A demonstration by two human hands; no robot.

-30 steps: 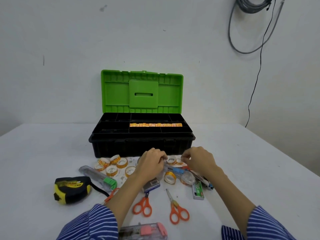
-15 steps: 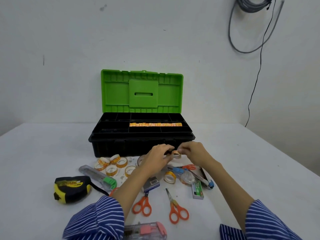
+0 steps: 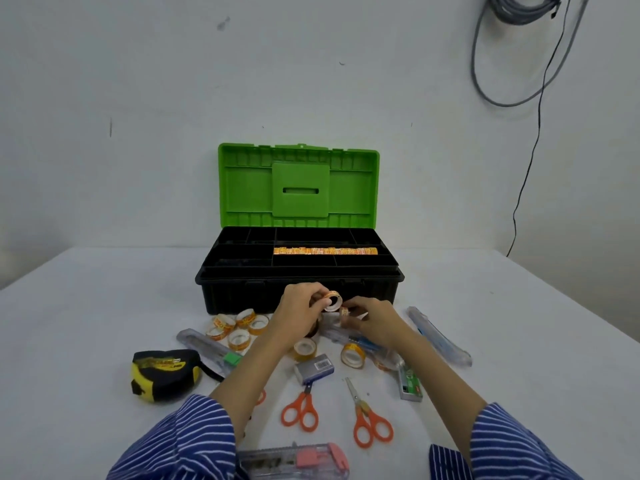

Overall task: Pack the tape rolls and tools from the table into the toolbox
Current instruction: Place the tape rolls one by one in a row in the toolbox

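White wall and a white table point(image 3: 104, 341) fill the head view, a grey cable looped high on the wall at the right. At the table's far middle stands the toolbox point(image 3: 298, 289), black, its green lid upright, a row of orange-printed tape rolls point(image 3: 325, 251) already lying in one tray compartment. My left hand point(image 3: 299, 306) pinches a small tape roll point(image 3: 333, 300) just in front of the toolbox wall; my right hand point(image 3: 375, 320), touching or nearly touching it, pinches a second small roll point(image 3: 344, 311) lower down. More loose rolls point(image 3: 239, 329) lie to the left, others near my wrists. Nearer me lie a yellow tape measure point(image 3: 164, 374), two orange scissors point(image 3: 369, 422), a box cutter point(image 3: 294, 462) and a stapler box point(image 3: 314, 368). The risk I judge: with both hands crowded together on tiny rolls, one could slip from a fingertip pinch and roll off among the clutter, or catch the toolbox rim on the way up. Compared with a second ago, both hands have lifted from the table, and the roll has come up with them toward the toolbox.
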